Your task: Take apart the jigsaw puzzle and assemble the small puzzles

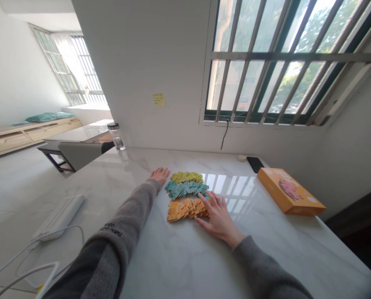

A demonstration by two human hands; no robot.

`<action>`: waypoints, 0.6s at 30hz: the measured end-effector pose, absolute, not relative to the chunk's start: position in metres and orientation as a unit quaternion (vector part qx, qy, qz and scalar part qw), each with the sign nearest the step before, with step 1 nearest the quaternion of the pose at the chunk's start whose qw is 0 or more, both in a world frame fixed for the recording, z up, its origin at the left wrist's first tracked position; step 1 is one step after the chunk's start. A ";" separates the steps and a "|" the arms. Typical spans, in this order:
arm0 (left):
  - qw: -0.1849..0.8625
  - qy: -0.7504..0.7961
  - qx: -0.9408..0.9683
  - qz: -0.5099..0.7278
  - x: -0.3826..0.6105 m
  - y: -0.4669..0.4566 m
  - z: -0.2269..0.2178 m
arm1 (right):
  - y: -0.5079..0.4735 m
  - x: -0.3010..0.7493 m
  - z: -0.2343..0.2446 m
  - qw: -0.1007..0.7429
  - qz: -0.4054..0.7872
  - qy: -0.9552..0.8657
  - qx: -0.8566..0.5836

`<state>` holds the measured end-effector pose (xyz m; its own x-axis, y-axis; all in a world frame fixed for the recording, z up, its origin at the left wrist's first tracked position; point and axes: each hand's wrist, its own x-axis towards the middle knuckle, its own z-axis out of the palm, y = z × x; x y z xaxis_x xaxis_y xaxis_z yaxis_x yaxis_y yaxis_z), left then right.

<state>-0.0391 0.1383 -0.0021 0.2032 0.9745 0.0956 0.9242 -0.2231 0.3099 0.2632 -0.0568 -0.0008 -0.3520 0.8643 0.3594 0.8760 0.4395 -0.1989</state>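
Note:
Three rows of overlapping puzzle pieces lie on the white marbled table [166, 257]. Farthest from me is the yellow-green row [187, 177], with the teal row [187, 189] in the middle and the orange row [185, 209] nearest. My left hand [160, 175] rests on the tabletop just left of the yellow-green row, fingers stretched out and holding nothing. At the right end of the orange row is my right hand [218, 216], fingers spread. Its thumb and index finger reach over the ends of the orange and teal rows; whether they touch the pieces I cannot tell.
An orange box [289, 191] lies at the right, near a black phone [254, 164] and a small round pale object [242, 158]. A clear bottle [116, 136] stands at the back left corner. A white power strip [59, 216] with cables lies at the left.

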 end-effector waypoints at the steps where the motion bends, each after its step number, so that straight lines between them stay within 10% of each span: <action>1: 0.095 0.610 0.775 0.134 -0.033 0.139 -0.006 | -0.057 0.263 -0.002 0.205 -0.006 -0.826 -0.526; 18: 0.011 0.486 0.855 0.180 0.002 0.000 -0.008 | -0.023 0.279 -0.013 0.274 0.018 -0.826 -0.493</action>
